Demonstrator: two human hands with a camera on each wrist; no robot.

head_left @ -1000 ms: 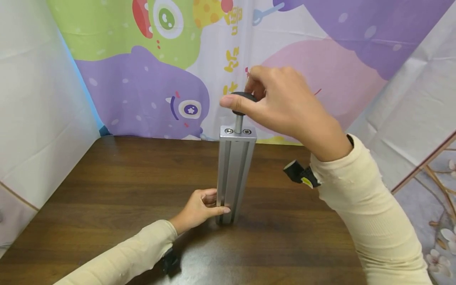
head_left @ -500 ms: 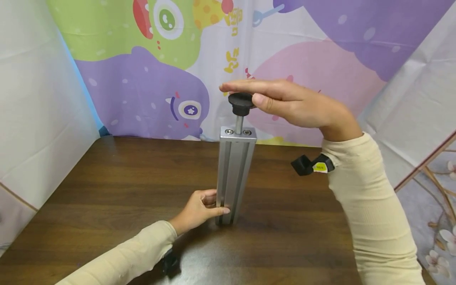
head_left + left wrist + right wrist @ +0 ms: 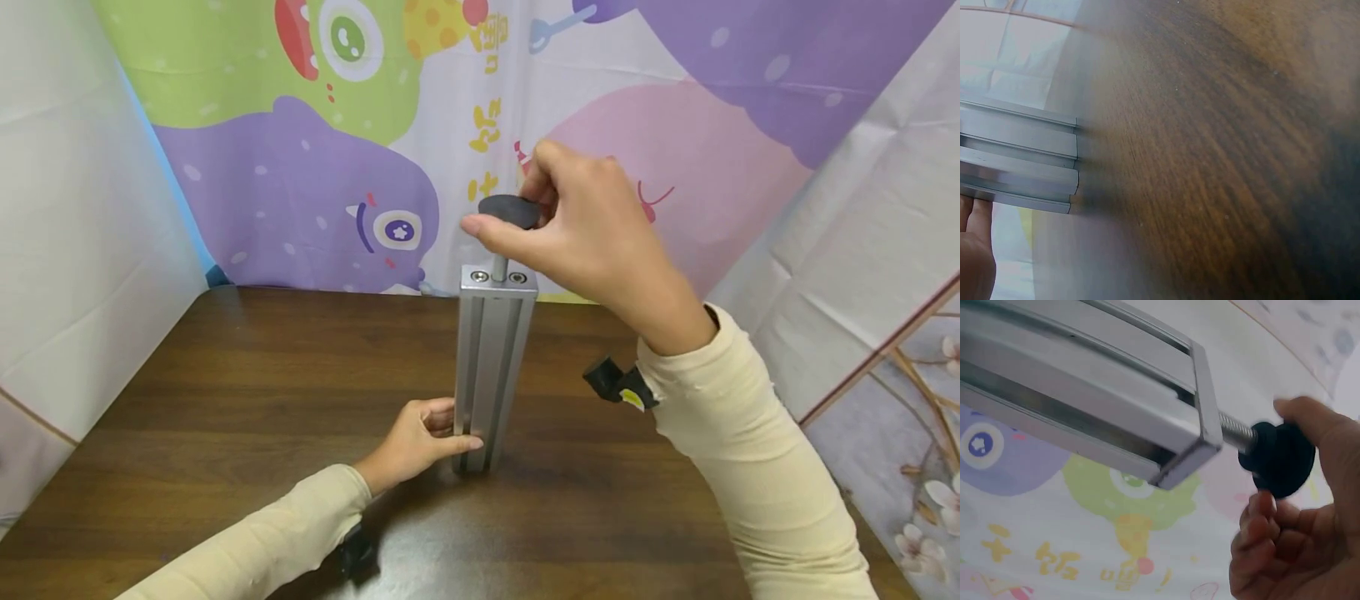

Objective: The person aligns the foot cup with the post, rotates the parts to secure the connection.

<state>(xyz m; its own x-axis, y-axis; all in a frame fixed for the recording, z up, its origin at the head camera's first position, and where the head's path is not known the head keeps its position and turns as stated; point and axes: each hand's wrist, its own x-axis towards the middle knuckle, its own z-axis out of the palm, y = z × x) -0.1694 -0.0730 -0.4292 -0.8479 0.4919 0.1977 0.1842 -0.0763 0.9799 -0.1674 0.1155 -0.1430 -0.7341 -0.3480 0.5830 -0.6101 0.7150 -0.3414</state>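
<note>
A silver slotted aluminium profile [image 3: 491, 367] stands upright on the table, capped by an end plate [image 3: 498, 287] with two socket screws. From the middle of that plate rises a threaded rod [image 3: 1238, 432] bearing a round black levelling foot [image 3: 510, 210]. My right hand [image 3: 600, 229] pinches the foot's rim between thumb and curled fingers; the right wrist view shows the foot [image 3: 1285, 459] from below. Low on the profile, my left hand [image 3: 420, 442] grips its sides, thumb on the near face. Only part of the left hand [image 3: 975, 250] shows in the left wrist view.
The brown wooden table [image 3: 262, 375] runs back to a printed cartoon curtain [image 3: 300, 192]. White curtain panels hang at the left [image 3: 67, 208] and right [image 3: 862, 250]. A small black camera [image 3: 611, 383] is strapped at the right wrist.
Half a second ago the right hand lay flat with straight fingers over the foot; now it pinches the rim again, as a second ago. The left hand and profile stay put.
</note>
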